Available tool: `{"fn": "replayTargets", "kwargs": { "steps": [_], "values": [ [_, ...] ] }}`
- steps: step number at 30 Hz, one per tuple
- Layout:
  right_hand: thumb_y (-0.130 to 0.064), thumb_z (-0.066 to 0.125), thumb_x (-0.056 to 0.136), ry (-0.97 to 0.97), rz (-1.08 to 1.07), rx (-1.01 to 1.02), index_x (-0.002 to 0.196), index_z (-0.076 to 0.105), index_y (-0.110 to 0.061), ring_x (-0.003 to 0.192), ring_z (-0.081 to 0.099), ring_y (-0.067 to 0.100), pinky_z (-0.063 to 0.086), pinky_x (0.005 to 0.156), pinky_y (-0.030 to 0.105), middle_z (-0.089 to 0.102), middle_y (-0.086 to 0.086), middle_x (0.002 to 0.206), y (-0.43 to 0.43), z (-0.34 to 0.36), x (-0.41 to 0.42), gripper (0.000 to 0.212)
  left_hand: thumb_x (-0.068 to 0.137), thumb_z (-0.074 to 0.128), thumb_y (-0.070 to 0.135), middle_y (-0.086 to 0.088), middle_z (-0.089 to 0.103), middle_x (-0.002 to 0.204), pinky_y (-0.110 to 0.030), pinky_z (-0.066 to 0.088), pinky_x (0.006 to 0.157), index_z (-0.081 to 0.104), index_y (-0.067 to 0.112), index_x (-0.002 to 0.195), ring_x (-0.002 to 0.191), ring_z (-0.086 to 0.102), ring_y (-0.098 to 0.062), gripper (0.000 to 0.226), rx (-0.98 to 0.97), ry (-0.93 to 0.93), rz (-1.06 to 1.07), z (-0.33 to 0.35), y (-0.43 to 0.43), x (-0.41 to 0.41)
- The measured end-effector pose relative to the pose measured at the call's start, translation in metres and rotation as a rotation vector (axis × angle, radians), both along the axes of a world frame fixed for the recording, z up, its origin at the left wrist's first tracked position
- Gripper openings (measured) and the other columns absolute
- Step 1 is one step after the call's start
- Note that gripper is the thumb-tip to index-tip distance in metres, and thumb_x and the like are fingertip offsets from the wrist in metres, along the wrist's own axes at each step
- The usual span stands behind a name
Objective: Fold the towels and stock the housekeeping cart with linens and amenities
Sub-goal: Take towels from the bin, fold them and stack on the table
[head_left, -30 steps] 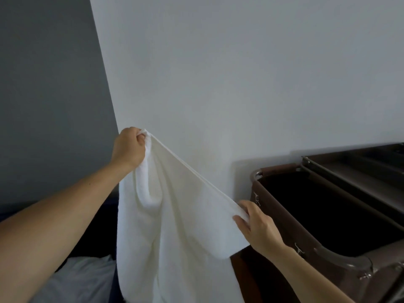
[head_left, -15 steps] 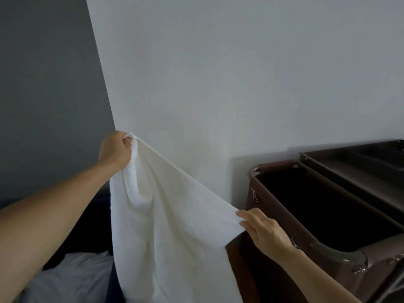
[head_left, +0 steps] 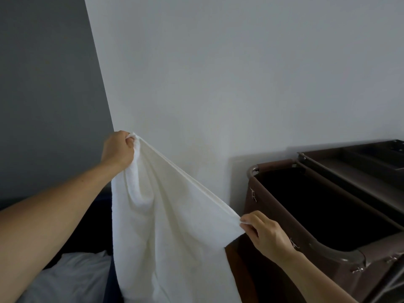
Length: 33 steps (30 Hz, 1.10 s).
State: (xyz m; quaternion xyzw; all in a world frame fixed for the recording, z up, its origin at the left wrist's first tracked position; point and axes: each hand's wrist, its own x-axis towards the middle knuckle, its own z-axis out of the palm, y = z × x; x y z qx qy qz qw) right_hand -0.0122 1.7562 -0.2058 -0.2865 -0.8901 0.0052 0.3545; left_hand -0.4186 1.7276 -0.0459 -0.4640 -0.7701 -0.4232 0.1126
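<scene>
A white towel (head_left: 166, 226) hangs in the air in front of the wall, its top edge stretched taut between my two hands. My left hand (head_left: 118, 149) grips one top corner, raised high at the left. My right hand (head_left: 266, 235) pinches the other corner lower down, close to the brown housekeeping cart (head_left: 306, 243). The towel's lower end drops out of view at the bottom. The cart's dark linen bag (head_left: 317, 206) stands open to the right of the towel.
The cart's top tray (head_left: 358, 162) with compartments lies at the far right. A white pillow or bedding (head_left: 72, 278) on a dark surface lies at the bottom left. A pale wall meets a grey wall behind the towel.
My right hand has slid along the top edge to the towel's corner and now pinches it, so the edge is stretched longer. My left hand keeps its grip.
</scene>
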Motion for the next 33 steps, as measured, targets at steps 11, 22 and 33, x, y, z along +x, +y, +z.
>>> {"fn": "replayTargets", "kwargs": {
  "steps": [11,22,33],
  "values": [
    [-0.032,0.062,0.094,-0.008,-0.124,-0.296,0.087,0.065,-0.032,0.073,0.063,0.002,0.048,0.067,0.003,0.059,-0.023,0.087,0.002,-0.004,0.000,0.008,0.102,0.042,0.011,-0.022,0.063,0.115,-0.035,0.038,0.079,0.061,-0.002,0.113,0.106,0.057,-0.040,0.026,-0.053,0.000,-0.007,-0.002,-0.001,-0.006],
    [0.000,0.070,0.085,0.858,-0.162,-0.831,0.100,0.064,-0.021,0.066,0.061,0.011,0.052,0.059,0.020,0.064,-0.005,0.071,0.004,0.058,0.011,0.027,0.103,0.043,0.019,-0.018,0.062,0.101,-0.036,0.040,0.074,0.061,-0.001,0.109,0.094,0.058,-0.035,0.028,-0.106,-0.144,-0.003,0.000,-0.008,-0.006],
    [-0.008,0.076,0.083,0.718,-0.159,-0.853,0.094,0.057,-0.022,0.056,0.065,0.013,0.051,0.057,0.030,0.065,0.000,0.072,-0.005,0.102,-0.078,0.026,0.089,0.067,0.014,-0.013,0.063,0.075,-0.036,0.049,0.066,0.072,-0.002,0.084,0.066,0.056,-0.024,0.018,-0.090,-0.689,-0.247,-0.033,-0.023,0.099]
  ]
}}
